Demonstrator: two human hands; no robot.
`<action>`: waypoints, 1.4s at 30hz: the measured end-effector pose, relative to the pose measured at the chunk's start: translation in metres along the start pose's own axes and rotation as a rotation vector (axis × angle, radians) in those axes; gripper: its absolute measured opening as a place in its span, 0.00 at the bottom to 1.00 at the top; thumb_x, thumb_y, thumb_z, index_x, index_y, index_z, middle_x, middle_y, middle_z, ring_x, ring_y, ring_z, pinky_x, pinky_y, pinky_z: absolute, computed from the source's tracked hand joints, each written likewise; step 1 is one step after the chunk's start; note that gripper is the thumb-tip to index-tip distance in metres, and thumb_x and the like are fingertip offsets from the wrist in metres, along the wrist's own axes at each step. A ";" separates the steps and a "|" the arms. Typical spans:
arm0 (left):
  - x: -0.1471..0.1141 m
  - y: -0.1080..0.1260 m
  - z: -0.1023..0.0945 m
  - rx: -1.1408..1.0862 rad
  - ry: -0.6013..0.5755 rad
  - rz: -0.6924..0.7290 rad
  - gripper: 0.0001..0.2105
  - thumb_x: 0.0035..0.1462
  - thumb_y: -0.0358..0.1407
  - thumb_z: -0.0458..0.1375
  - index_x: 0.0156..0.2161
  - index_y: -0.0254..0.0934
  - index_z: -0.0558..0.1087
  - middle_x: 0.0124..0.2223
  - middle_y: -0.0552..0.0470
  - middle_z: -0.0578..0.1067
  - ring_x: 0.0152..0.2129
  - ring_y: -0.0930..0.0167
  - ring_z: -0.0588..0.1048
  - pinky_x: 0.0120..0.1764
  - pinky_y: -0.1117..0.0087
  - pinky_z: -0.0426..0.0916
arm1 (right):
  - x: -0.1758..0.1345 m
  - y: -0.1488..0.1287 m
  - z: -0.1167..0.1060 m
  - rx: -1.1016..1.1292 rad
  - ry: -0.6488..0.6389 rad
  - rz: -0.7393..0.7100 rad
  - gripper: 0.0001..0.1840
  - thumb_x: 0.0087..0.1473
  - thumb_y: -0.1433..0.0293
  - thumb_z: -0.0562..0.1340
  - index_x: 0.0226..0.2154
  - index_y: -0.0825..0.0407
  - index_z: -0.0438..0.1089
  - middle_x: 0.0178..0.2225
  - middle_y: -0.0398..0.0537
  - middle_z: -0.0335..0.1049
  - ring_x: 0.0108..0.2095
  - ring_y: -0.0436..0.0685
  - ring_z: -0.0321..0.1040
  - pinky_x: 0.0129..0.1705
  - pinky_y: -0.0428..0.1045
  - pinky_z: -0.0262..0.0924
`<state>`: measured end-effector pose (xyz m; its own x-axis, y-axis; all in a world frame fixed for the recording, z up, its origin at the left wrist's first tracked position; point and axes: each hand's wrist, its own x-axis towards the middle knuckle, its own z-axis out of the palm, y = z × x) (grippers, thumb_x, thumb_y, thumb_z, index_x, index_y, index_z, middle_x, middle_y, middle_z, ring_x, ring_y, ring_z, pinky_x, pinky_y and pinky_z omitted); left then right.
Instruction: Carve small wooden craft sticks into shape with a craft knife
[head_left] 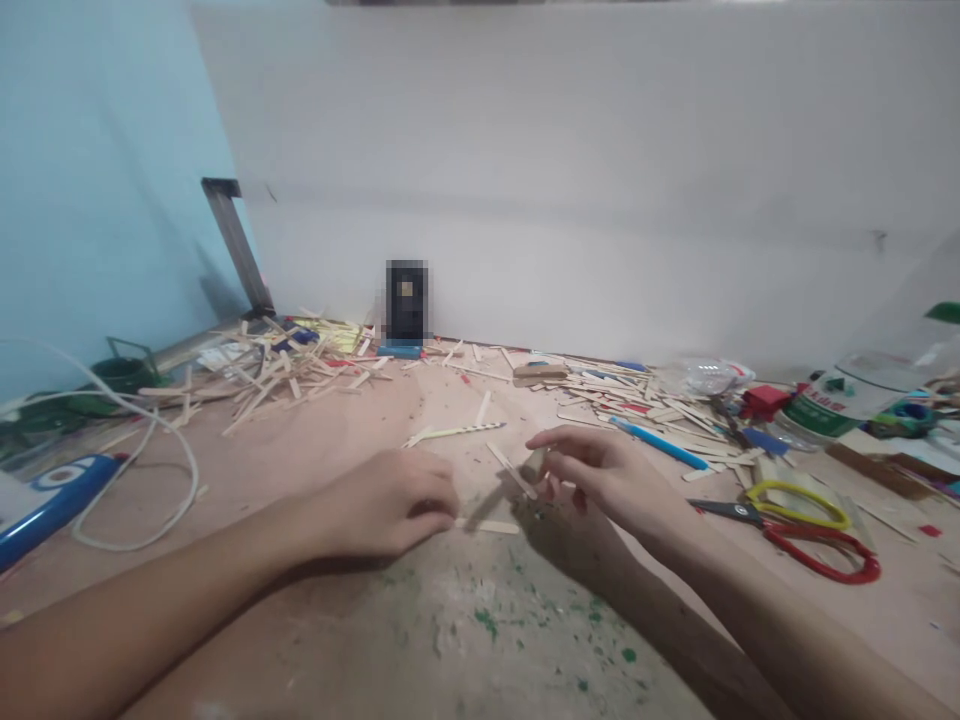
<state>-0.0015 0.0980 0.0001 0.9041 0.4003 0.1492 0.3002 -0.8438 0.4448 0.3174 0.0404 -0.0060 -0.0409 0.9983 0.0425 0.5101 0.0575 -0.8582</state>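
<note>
My left hand (409, 500) rests low over the table with its fingers curled and the thumb drawn in. A flat wooden craft stick (491, 527) lies with its left end at those fingertips. My right hand (596, 465) is bent around a small pale block-like piece (534, 465), its exact kind unclear, with the index finger reaching over the top. Another craft stick (511, 470) slants just left of that piece. Beyond both hands lies a thin striped stick or pencil (465, 431).
Craft sticks (277, 375) are heaped at the back left, with more sticks (622, 390) at the back right. To the right are a blue pen (660, 443), scissors (806, 525) and a plastic bottle (844, 400). A white cable (191, 480) loops near a blue tube (60, 505) at left.
</note>
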 end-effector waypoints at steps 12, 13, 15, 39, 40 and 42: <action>0.008 0.000 0.017 0.037 0.046 -0.026 0.12 0.80 0.44 0.68 0.53 0.36 0.83 0.51 0.48 0.85 0.46 0.64 0.85 0.53 0.56 0.86 | -0.020 -0.001 0.044 0.413 0.045 0.168 0.23 0.79 0.51 0.71 0.61 0.52 0.79 0.54 0.52 0.83 0.46 0.60 0.83 0.48 0.58 0.83; 0.008 0.000 0.018 0.047 0.051 -0.021 0.12 0.80 0.44 0.68 0.52 0.36 0.82 0.51 0.48 0.85 0.46 0.64 0.85 0.53 0.56 0.86 | -0.020 -0.002 0.044 0.412 0.027 0.173 0.22 0.79 0.52 0.71 0.61 0.52 0.79 0.54 0.52 0.83 0.46 0.60 0.83 0.48 0.58 0.83; 0.008 0.000 0.018 0.064 0.055 -0.011 0.12 0.80 0.44 0.69 0.52 0.36 0.82 0.50 0.48 0.85 0.45 0.65 0.85 0.52 0.57 0.86 | -0.018 -0.004 0.043 0.388 -0.037 0.178 0.20 0.79 0.53 0.72 0.60 0.52 0.79 0.53 0.51 0.83 0.45 0.59 0.83 0.46 0.57 0.83; 0.017 0.006 0.020 0.164 0.033 0.042 0.07 0.79 0.36 0.69 0.45 0.35 0.82 0.42 0.53 0.84 0.41 0.67 0.85 0.51 0.58 0.85 | -0.020 0.011 0.031 0.409 -0.141 0.123 0.19 0.78 0.53 0.73 0.52 0.52 0.80 0.44 0.46 0.81 0.37 0.55 0.79 0.38 0.51 0.79; 0.017 0.007 0.019 0.172 0.036 0.051 0.06 0.79 0.35 0.69 0.45 0.35 0.82 0.42 0.53 0.84 0.42 0.66 0.85 0.52 0.58 0.85 | -0.020 0.009 0.029 0.426 -0.138 0.127 0.19 0.79 0.53 0.72 0.52 0.52 0.80 0.43 0.46 0.81 0.37 0.55 0.79 0.38 0.51 0.78; 0.019 0.009 0.018 0.189 0.044 0.069 0.06 0.79 0.32 0.67 0.45 0.35 0.83 0.42 0.53 0.84 0.42 0.66 0.84 0.53 0.58 0.83 | -0.019 0.005 0.024 0.470 -0.139 0.138 0.20 0.79 0.51 0.72 0.53 0.52 0.80 0.43 0.46 0.81 0.37 0.55 0.79 0.37 0.50 0.77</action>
<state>0.0235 0.0915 -0.0088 0.9115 0.3511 0.2141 0.2934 -0.9201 0.2595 0.2999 0.0215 -0.0238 -0.1305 0.9831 -0.1285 0.0780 -0.1190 -0.9898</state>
